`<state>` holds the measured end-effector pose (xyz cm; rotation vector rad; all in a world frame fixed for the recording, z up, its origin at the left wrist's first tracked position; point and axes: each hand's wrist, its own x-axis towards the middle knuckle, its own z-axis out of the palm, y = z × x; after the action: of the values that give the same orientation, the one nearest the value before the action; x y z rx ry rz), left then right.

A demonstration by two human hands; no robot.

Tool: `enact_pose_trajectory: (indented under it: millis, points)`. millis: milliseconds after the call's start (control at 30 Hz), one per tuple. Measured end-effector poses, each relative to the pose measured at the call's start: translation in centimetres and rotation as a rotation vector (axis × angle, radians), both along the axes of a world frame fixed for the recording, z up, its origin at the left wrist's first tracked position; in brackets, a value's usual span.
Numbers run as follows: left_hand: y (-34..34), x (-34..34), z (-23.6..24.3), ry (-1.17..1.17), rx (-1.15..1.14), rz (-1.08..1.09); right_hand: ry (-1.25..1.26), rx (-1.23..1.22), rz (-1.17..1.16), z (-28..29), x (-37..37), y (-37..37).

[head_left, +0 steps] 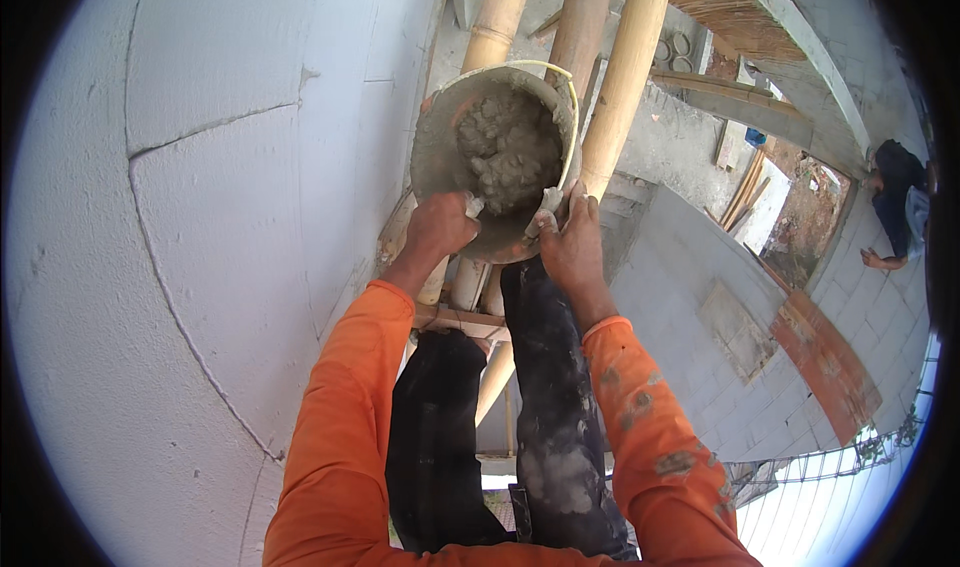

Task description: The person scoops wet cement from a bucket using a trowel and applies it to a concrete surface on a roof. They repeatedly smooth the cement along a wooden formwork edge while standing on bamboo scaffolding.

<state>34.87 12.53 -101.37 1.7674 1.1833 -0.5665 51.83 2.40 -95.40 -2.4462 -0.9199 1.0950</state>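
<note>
A round grey bucket [428,157], crusted with cement, rests on bamboo poles in front of me. Lumpy wet mortar [510,152] lies inside it. Its pale yellow handle [572,92] hangs over the far right side of the rim. My left hand [440,232] is closed on the near left rim, with a whitish bit at its thumb. On the near right rim, my right hand [575,247] grips beside a pale, mortar-smeared piece that I cannot make out clearly. Both orange sleeves reach up from below, the right one spotted with mortar.
Thick bamboo poles [628,77] run away from me high above a lower floor. A pale block wall [220,217] rises close on the left. My black-trousered legs stand near a wooden crosspiece [460,321]. Another person [900,202] is at the far right.
</note>
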Motion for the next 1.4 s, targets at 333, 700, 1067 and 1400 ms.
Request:
enact_pose_trajectory:
  millis: [333, 700, 1067, 1400]
  points:
    - [-2.1, -4.8, 7.1, 0.023, 0.112, 0.049, 0.052, -0.011, 0.012, 4.3, 2.8, -7.6]
    - [-4.5, -9.5, 36.2, 0.177, 0.156, 0.187, -0.013, 0.136, 0.079, 16.9, 2.3, -10.1]
    - [-13.2, -18.8, 73.7, 0.156, 0.252, 0.184, 0.077, 0.99, 0.337, 48.1, -1.7, 13.7]
    - [-24.6, -26.9, 101.6, 0.345, 0.641, 0.275, 0.054, 1.774, 0.593, 77.3, -13.4, 19.4]
